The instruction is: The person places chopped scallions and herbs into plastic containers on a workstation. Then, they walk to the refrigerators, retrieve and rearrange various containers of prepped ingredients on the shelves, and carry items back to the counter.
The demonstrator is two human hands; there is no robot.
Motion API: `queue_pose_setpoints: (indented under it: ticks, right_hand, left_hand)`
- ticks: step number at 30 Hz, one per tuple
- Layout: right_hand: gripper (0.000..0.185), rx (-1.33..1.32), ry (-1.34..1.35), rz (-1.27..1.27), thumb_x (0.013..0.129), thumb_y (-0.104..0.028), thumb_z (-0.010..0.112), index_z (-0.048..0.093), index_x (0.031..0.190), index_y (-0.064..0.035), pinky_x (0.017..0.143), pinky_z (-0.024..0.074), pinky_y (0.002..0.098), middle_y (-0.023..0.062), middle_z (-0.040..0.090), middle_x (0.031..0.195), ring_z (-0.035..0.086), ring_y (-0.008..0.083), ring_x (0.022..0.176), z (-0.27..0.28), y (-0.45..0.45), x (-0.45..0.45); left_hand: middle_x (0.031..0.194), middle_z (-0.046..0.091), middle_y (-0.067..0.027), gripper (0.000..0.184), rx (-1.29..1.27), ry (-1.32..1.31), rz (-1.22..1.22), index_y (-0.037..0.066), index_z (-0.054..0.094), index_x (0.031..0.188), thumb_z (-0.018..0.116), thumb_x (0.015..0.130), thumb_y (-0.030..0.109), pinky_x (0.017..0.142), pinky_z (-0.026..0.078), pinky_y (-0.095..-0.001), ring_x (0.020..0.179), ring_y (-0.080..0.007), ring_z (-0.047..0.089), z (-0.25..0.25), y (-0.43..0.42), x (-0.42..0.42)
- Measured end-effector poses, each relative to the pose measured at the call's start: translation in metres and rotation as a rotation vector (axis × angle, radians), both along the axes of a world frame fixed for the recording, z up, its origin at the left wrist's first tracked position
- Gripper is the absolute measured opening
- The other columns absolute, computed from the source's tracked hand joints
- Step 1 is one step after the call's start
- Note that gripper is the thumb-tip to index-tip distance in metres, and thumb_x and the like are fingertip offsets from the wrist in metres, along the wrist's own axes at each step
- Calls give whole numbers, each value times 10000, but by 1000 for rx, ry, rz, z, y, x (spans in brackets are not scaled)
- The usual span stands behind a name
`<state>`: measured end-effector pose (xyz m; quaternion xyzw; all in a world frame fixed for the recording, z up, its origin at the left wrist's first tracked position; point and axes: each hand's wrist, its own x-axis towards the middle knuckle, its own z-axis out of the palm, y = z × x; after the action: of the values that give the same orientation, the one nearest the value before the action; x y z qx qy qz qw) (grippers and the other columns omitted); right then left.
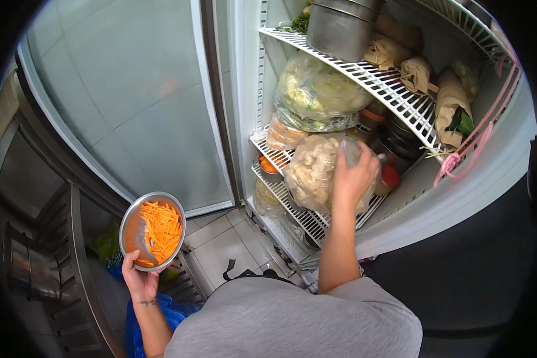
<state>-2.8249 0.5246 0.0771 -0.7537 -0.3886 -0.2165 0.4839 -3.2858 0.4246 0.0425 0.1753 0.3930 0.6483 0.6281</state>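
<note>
Bowl (133, 234) partly hides the gripping left hand (141, 279); right hand (356, 174) half-curls at bag (315, 170), hold unclear.

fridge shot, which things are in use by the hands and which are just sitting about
In use:
- bowl of carrot strips, in left hand
- bag of pale chunks, under right hand

Just sitting about:
- metal pot
- paper bundle
- pink string

Shiny, smooth metal bowl (130, 234).

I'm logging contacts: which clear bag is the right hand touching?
The bag of pale chunks, directly under the right hand; the greenish bag sits higher, untouched.
</note>
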Motion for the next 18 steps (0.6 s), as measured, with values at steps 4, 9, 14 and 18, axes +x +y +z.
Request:
queue_pose_setpoints:
  ticks: [4,9,14,18]
  right_hand:
    - [677,250,-18,48,765,-334,791,536,1318,-37,996,393,499,264,553,1247,525,449,1125,76,66,-3]
    - [612,89,-77,210,798,-365,744,579,1276,-20,1003,427,436,242,558,1303,532,324,1201,128,180,-3]
    - [491,323,153,428,828,-282,693,612,1219,5,940,466,422,209,610,1195,585,307,1089,61,252,93]
    - [401,699,721,745,852,-216,652,639,1173,24,890,497,410,183,652,1108,627,292,1000,-26,302,195]
  left_hand:
    - [1259,586,-170,535,-23,2,-24,1,470,1327,559,851,229,695,618,-516,1026,-344,659,4,10,14]
    - [1012,672,-102,428,-26,13,7,17,544,1213,576,831,210,470,511,-306,745,-207,668,2,9,16]
    - [1015,685,-93,374,-67,-28,90,12,579,1190,579,857,182,509,490,-271,758,-186,666,9,7,20]
    - [1070,690,-117,337,4,-34,141,-12,617,1152,601,871,172,821,557,-348,946,-221,680,-32,7,16]
